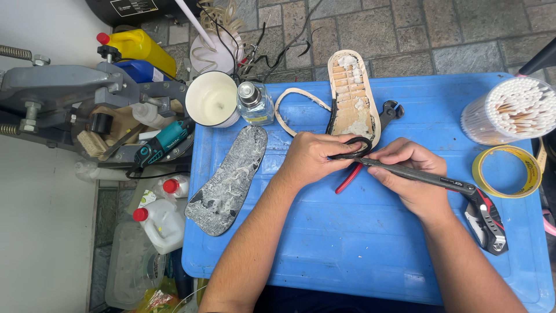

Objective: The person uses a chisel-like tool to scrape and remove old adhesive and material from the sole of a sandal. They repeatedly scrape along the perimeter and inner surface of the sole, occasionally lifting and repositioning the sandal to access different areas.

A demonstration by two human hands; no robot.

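A bright blue plastic worktop (359, 243) is set on a floor of grey stone paving blocks (440, 35); a plain white wall (40, 232) is seen at left, evenly lit.

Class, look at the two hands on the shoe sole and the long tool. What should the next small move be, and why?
Probably lever gently with the long dark tool, its tip at the sole's heel end. The right hand grips the tool; the left hand pins the shoe sole on the blue lid. A black strip curls up there, so it seems partly loosened.
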